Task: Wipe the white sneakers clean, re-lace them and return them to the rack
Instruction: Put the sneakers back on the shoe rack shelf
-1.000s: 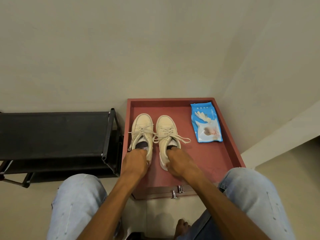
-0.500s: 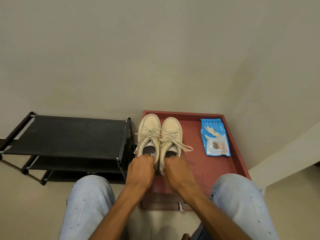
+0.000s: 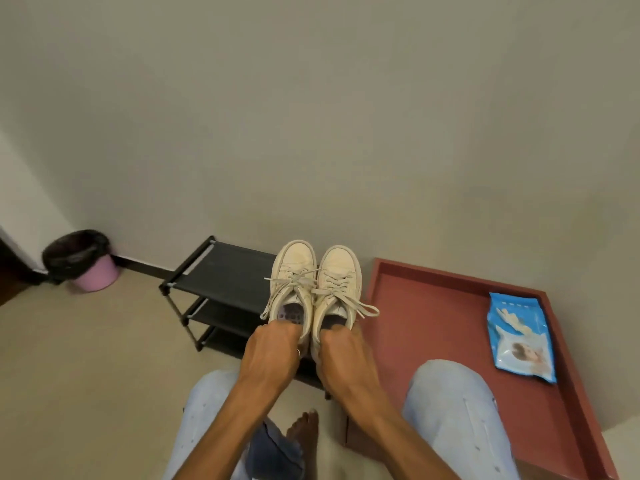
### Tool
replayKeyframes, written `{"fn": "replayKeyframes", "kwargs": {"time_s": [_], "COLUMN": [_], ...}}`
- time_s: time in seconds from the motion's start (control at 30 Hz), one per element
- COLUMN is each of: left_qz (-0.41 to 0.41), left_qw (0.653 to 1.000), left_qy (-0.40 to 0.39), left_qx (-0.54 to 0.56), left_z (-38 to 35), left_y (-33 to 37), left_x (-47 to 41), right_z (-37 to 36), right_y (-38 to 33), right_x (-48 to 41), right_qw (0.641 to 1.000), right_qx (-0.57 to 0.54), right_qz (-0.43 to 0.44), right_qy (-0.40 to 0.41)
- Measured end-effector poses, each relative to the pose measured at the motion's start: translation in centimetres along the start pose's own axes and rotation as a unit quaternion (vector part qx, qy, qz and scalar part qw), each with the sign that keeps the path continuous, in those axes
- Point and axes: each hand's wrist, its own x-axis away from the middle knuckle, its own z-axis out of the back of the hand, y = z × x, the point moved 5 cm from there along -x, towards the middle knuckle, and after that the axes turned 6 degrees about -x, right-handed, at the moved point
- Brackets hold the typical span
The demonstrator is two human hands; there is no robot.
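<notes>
Two cream-white laced sneakers are held side by side in the air, toes pointing away from me. My left hand (image 3: pixel 273 353) grips the heel of the left sneaker (image 3: pixel 294 275), and my right hand (image 3: pixel 341 358) grips the heel of the right sneaker (image 3: pixel 337 278). Both shoes hang over the right end of the black shoe rack (image 3: pixel 225 271), above its top shelf. Loose lace ends trail off to both sides.
A red tray-topped table (image 3: pixel 433 306) stands to the right, with a blue wet-wipe pack (image 3: pixel 519 337) lying on it. A pink bin with a black liner (image 3: pixel 86 265) sits by the wall at the left. My knees and a bare foot are below.
Both hands have lifted the pair off the red table and carried it left, over the rack. My view has swung left, bringing the bin into sight.
</notes>
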Motion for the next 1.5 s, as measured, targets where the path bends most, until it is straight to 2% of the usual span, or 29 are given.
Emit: {"fn": "replayKeyframes", "kwargs": {"time_s": [0.23, 0.43, 0.67, 1.07, 1.3, 1.5], "left_qz": [0.077, 0.112, 0.144, 0.143, 0.137, 0.123], "left_qw": [0.996, 0.99, 0.982, 0.959, 0.953, 0.956], "left_qy": [-0.021, -0.051, -0.117, -0.243, -0.266, -0.253], "left_qx": [-0.034, -0.064, -0.047, 0.012, 0.047, 0.086], "left_z": [2.4, 3.9, 0.9, -7.4, -12.6, -19.1], "left_y": [-5.2, -8.9, -14.0, -19.7, -21.9, -24.0], "left_x": [2.5, 4.9, 6.6, 5.1, -0.3, -7.4], "right_z": [-1.5, -3.0, -6.5, -16.5, -22.4, -28.2], "right_y": [-5.4, -9.9, -13.2, -13.6, -11.9, -9.2], "right_x": [-0.7, -1.0, -0.9, -2.6, -7.3, -12.4], "right_qw": [0.996, 0.992, 0.981, 0.953, 0.946, 0.952], "right_qx": [-0.061, -0.06, -0.043, -0.07, -0.056, -0.018], "right_qz": [0.059, 0.097, 0.132, 0.061, 0.015, -0.024], "right_qy": [-0.007, -0.051, -0.138, -0.288, -0.319, -0.305]}}
